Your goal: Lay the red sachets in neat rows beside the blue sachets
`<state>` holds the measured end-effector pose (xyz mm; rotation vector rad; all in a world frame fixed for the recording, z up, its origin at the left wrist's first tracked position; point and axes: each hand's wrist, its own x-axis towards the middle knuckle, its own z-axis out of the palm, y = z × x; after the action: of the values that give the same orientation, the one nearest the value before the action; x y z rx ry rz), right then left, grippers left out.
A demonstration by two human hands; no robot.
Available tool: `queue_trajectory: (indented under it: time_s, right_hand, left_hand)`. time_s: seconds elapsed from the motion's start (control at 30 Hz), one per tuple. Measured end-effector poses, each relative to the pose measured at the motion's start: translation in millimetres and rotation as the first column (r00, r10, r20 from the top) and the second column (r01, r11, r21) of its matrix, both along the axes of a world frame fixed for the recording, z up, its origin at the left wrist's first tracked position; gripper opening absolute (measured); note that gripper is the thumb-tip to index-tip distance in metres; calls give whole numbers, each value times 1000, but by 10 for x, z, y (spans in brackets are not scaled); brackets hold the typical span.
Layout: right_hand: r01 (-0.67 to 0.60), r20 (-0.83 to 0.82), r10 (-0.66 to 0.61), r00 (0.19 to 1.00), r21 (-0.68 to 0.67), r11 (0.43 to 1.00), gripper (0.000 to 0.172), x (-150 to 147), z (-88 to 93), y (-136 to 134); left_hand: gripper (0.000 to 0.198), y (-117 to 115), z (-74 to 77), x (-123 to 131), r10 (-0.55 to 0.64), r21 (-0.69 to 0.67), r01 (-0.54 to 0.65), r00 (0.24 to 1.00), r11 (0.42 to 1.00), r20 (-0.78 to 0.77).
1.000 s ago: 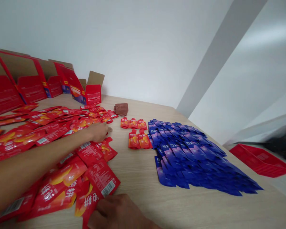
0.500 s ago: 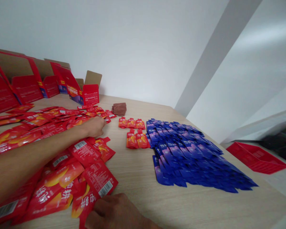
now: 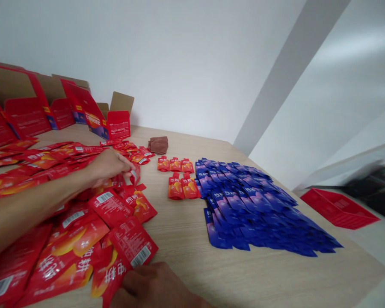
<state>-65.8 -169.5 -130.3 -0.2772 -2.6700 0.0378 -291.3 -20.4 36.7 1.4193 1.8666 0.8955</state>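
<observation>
My left hand [image 3: 111, 164] reaches in from the left over a heap of red pouches [image 3: 72, 239] printed with orange fruit. Its thumb and fingers pinch one small red pouch [image 3: 134, 174], raised at the heap's right side. At the bottom edge, my right hand [image 3: 157, 284] rests with curled fingers against the lower part of another red pouch [image 3: 114, 271]; whether they grip it is hidden. To the right, red pouches lie face up in two short rows, the front one [image 3: 176, 187] beside a spread of overlapping blue pouches [image 3: 253, 209].
Open red cartons [image 3: 118, 124] with raised brown flaps line the back left. A folded brown cloth [image 3: 158, 145] lies on the light wooden table [image 3: 186, 231] near the wall. Beyond the table's right edge is a red crate [image 3: 340, 207].
My left hand has drawn back left and slightly up, and a red pouch now shows in its fingers. My right hand stays in nearly the same place. The whole view has shifted slightly.
</observation>
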Motion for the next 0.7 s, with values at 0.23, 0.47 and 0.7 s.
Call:
queue_trajectory:
  time_s: [0.23,0.47,0.7]
  right_hand:
    - [-38,20,38,999,7,999,29,-5,-2,7]
    - [61,43,-61,997,2,998,37,5,115,-97]
    - [80,39,-81,996,12,997,35,-3,83,-82]
  left_hand:
    - [27,-304,-163,554,-301,39,394,759,918,-578]
    - [17,-195,-399,477,-499,-110,624,495,774,-711]
    - [23,-86,-544,381,-579,-140,682,474,718,-664]
